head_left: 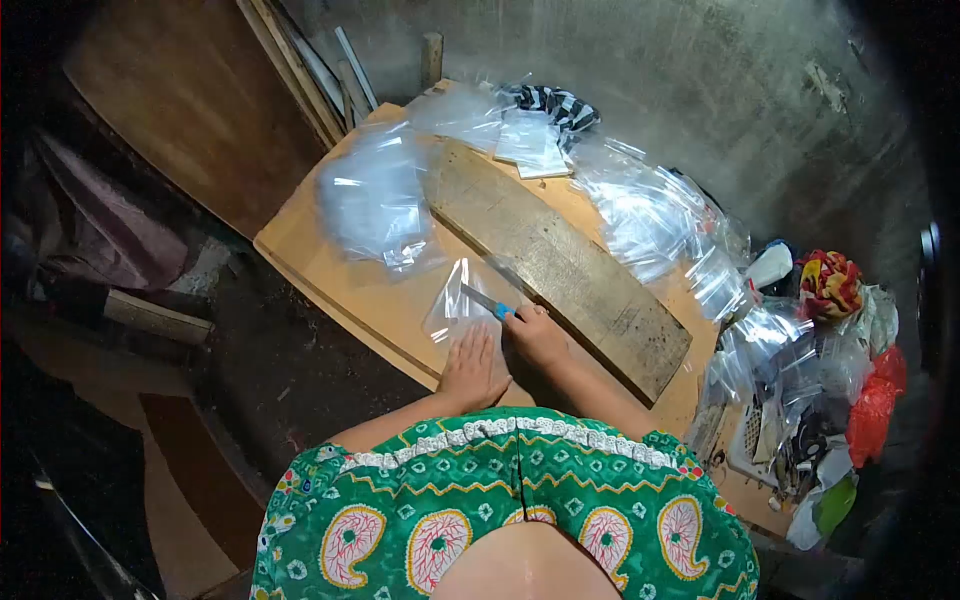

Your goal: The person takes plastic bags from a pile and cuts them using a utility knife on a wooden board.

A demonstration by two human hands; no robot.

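Note:
My left hand [472,366] lies flat with its fingers stretched out, pressing on the near edge of a clear plastic sheet [446,312] on the table. Close beside it, my right hand [535,336] is wrapped round a blue-handled knife [503,312]. Its thin blade points to the upper left and lies over the sheet. A long, thick wooden plank [570,265] rests along the right side of the sheet, next to my right hand. Beyond the sheet is a loose pile of clear plastic pieces [375,200].
The tan table [330,265] has its edge on the left, above a dark floor. More clear plastic [640,210] is heaped beyond the plank. A striped cloth [555,105], a red plastic bag [877,405] and mixed clutter line the far and right sides by the wall.

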